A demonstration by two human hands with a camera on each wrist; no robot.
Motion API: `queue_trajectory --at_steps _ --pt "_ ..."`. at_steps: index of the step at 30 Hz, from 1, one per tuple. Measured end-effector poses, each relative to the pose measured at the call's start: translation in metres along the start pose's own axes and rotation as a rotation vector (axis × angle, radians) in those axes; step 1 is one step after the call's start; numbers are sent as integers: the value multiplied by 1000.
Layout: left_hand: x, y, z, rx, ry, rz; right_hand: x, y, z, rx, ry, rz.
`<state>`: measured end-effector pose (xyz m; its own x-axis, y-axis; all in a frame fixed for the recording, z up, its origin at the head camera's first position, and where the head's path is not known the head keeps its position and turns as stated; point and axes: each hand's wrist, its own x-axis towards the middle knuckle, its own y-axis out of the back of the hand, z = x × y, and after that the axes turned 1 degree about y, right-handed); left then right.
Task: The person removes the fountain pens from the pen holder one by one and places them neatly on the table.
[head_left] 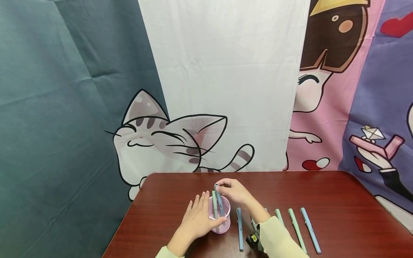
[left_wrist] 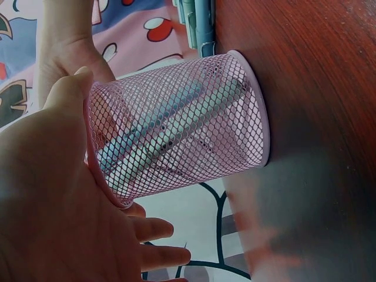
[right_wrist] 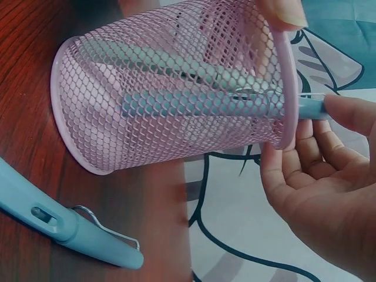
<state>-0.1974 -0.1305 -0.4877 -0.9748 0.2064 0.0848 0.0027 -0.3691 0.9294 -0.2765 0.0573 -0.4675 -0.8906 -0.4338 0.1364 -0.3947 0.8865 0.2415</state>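
Observation:
A pink mesh pen cup (head_left: 223, 226) stands upright on the table. My left hand (head_left: 200, 216) rests against its left side, fingers extended and thumb over the near rim. Above the cup, my right hand (head_left: 237, 191) pinches the top end of a blue pen (head_left: 219, 201) between thumb and fingers. Most of that pen is inside the cup; in the right wrist view its lower end (right_wrist: 135, 104) shows through the mesh, above the cup's base. A light green pen (head_left: 214, 203) leans inside beside it, also seen through the mesh in the left wrist view.
On the reddish-brown table (head_left: 174, 190), a blue pen (head_left: 240, 229) lies just right of the cup. Farther right are a green pen (head_left: 297, 230) and another blue pen (head_left: 311, 230); the right sleeve (head_left: 279, 236) partly covers more pens. A printed cloth (head_left: 226, 71) hangs behind.

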Motion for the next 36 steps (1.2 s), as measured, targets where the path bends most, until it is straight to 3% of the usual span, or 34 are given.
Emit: queue_trajectory --at_steps 21,29,36 --pt "0 -1 -2 -22 8 1 -11 22 -25 90 52 142" --pt "0 -2 -1 -18 7 8 -21 32 -41 220 60 183" --pt "0 -2 -1 -17 1 18 -30 43 -42 302 73 181"
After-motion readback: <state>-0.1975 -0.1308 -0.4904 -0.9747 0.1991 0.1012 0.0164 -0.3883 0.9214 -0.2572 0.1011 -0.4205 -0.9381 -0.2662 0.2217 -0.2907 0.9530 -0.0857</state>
